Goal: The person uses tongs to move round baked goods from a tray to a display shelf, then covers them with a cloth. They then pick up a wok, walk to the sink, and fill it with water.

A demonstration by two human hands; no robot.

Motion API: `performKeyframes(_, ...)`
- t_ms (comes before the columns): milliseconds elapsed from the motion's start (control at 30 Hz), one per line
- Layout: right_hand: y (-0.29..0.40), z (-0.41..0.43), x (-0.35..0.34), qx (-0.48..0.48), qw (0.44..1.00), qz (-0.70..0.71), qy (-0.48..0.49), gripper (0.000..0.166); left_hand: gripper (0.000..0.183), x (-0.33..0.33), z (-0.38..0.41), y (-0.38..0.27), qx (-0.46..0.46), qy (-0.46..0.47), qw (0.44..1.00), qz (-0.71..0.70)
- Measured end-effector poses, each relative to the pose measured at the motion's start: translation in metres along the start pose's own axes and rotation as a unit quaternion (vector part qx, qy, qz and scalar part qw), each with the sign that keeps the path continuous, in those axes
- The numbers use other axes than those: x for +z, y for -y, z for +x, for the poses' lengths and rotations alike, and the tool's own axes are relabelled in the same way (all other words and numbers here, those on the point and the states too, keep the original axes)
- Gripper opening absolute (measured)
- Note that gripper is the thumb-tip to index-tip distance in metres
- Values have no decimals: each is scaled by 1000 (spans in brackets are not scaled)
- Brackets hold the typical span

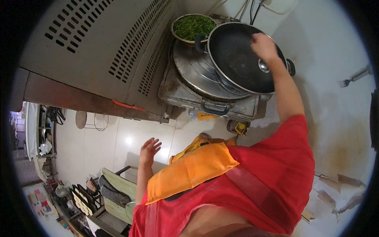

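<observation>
My right hand is over the dark interior of a large two-handled wok-like pan, its fingers curled. Whether it holds anything cannot be made out. Below the wrist, a shiny rounded metal piece shows in the pan, partly hidden by the forearm. The pan rests tilted on a round metal lid or cooker top. Beside the pan's left handle stands a bowl of chopped greens. At the left of my body, my left hand hangs in the air with fingers apart, touching nothing.
A vented metal cabinet stands left of the cooker. On the tiled floor are a yellow-capped bottle and a round stool. A fork is at the white wall on the right. Shelving and a green board lie lower left.
</observation>
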State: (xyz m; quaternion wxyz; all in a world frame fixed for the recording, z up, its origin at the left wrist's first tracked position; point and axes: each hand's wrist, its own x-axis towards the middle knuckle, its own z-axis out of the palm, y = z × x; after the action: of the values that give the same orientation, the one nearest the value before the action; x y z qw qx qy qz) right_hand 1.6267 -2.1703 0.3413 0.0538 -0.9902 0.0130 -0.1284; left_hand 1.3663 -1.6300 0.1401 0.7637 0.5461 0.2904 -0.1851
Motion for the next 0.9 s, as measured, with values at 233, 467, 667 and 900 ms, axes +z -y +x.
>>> performKeyframes(233, 109, -81, -82, -27, 807, 564, -173, 12, 46, 62, -33, -65, 76, 152, 982, 80)
performKeyframes(467, 337, -207, 38, -127, 613, 750, 213, 16, 56, 33, -106, -51, 99, 303, 927, -196)
performKeyframes(667, 479, -343, 100, -327, 583, 519, 533, 45, 33, -112, -122, 46, 180, -95, 827, -525)
performKeyframes(900, 535, -423, 136, -359, 579, 242, 691, 44, 16, -351, -213, 224, 102, -422, 696, -572)
